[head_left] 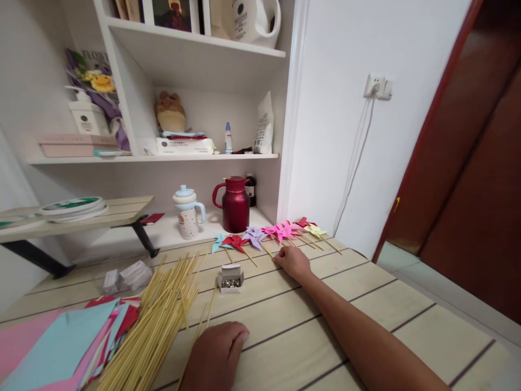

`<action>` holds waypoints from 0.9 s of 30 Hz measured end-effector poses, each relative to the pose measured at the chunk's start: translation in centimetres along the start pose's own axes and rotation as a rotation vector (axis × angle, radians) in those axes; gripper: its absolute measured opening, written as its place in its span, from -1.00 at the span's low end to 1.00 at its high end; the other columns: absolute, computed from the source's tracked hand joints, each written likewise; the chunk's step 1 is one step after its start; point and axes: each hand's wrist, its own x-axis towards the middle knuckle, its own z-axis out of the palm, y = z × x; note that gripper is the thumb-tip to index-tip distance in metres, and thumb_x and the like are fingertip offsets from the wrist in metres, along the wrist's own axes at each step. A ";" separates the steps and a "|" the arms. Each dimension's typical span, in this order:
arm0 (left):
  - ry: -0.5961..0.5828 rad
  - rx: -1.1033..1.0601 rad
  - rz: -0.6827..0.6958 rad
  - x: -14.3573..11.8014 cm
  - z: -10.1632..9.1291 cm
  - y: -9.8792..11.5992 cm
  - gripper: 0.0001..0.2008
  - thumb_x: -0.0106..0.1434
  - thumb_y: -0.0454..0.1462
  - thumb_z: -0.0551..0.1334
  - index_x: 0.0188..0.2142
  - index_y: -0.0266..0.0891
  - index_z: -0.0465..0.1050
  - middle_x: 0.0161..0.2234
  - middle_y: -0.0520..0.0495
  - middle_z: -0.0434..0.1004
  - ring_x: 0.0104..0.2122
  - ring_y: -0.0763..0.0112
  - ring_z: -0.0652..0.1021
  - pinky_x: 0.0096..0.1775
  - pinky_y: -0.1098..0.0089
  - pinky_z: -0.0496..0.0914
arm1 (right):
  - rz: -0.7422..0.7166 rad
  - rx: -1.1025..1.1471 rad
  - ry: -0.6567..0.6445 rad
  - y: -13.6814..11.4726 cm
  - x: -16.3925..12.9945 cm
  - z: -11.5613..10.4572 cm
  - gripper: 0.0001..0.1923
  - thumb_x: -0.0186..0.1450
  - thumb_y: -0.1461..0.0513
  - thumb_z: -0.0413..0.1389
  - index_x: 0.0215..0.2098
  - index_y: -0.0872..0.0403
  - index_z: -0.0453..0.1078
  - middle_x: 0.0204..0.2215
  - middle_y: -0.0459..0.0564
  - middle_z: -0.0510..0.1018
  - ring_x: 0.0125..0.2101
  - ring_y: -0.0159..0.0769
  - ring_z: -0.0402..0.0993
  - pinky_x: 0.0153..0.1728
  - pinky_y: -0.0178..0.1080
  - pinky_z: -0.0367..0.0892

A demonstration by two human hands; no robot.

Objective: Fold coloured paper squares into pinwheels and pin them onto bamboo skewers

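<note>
My right hand (293, 264) reaches out to the row of paper pinwheels, fingers pinched at the lower end of the stick of a purple pinwheel (254, 237). Beside that one lie a red pinwheel (234, 243), a light blue pinwheel (218, 242), pink pinwheels (283, 231) and a pale yellow pinwheel (315, 230). My left hand (220, 350) rests on the table with its fingers curled in, next to a few loose sticks; its fingertips are hidden. A small open box (230, 289) of shiny metal pins stands between my hands.
Left of my left hand are a large pile of thin wooden sticks (163, 320), coloured paper sheets (61, 342) and small white boxes (130, 276). Behind stand a light blue-lidded cup (188, 220), a red jug (236, 209) and a small raised stand (134, 209).
</note>
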 end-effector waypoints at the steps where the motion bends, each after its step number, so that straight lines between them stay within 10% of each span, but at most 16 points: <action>1: 0.004 0.001 0.003 0.0 0.0 0.0 -0.67 0.38 -0.23 0.00 -0.28 -0.14 0.55 -0.27 -0.03 0.63 -0.24 0.30 0.56 -0.15 0.36 0.33 | -0.005 0.009 0.007 0.1 0.0 -0.1 -0.69 0.38 0.14 0.10 0.04 0.10 0.36 0.00 0.06 0.47 -0.10 -0.20 0.48 -0.10 -0.05 0.44; 27: 0.017 -0.010 0.013 -0.2 0.2 0.1 -0.71 0.36 -0.22 0.04 -0.26 -0.10 0.56 -0.26 0.00 0.64 -0.24 0.32 0.57 -0.15 0.36 0.36 | -0.010 -0.061 0.075 -1.5 0.2 0.9 -0.69 0.38 0.15 0.09 0.04 0.10 0.35 0.00 0.07 0.47 -0.09 -0.20 0.48 -0.10 -0.04 0.44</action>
